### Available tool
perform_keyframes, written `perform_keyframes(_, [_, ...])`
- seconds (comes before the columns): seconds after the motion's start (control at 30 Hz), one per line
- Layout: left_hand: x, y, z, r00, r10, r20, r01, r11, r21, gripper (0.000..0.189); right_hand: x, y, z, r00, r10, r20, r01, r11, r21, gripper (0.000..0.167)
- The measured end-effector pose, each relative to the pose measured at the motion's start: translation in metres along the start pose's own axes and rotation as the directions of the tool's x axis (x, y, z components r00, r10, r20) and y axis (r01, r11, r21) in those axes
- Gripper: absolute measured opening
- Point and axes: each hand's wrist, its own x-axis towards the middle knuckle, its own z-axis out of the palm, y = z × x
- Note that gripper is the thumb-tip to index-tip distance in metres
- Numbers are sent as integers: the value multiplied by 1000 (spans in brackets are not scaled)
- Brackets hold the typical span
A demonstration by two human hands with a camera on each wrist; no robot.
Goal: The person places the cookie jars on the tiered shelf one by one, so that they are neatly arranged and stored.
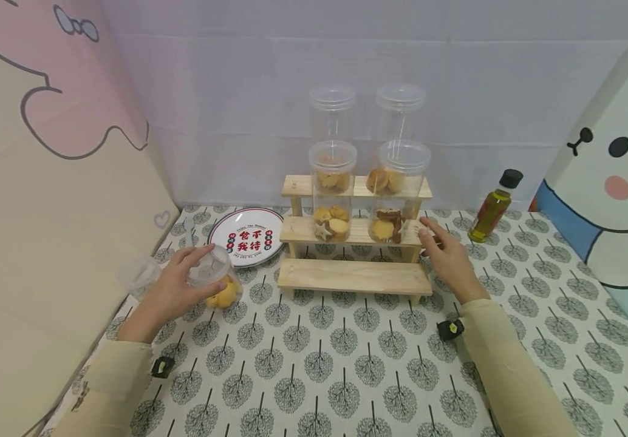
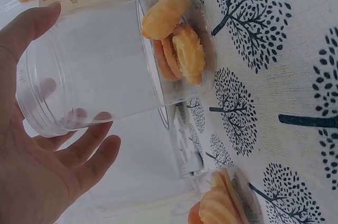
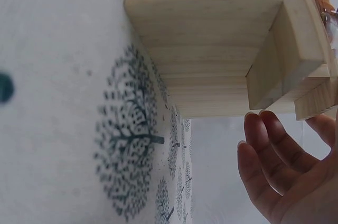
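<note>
My left hand [image 1: 174, 288] grips a clear lidded jar [image 2: 100, 65] by its lid, thumb on one side and fingers on the other. Yellow cookies [image 2: 179, 44] lie at the bottom of this jar, which stands on the patterned cloth. My right hand [image 1: 447, 261] is at the right end of the stepped wooden shelf [image 1: 352, 276]. Its fingertips [image 3: 253, 118] are right at the wood, loosely bent rather than wrapped round it. On the shelf's middle step stand two lidded cookie jars, a left one [image 1: 333, 188] and a right one [image 1: 401, 191].
Two more cookie jars stand on the top step, one [image 1: 331, 118] left, one [image 1: 401, 115] right. A white plate [image 1: 273, 233] with red rim lies left of the shelf. Another clear jar [image 1: 139, 274] is beyond my left hand. An oil bottle [image 1: 491, 212] stands at right.
</note>
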Motion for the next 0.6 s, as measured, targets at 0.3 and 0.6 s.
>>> perform_keyframes(0.3, [0,0,1,1000,9,-17,-9,1000,-20,92,0,0,0,1000,2,1,-2,1000,-2,63])
perform_keyframes(0.6, [2,-1,0,1000,-4,-28,3,999,-33,92,0,0,0,1000,-5,0,5,1000,0,63])
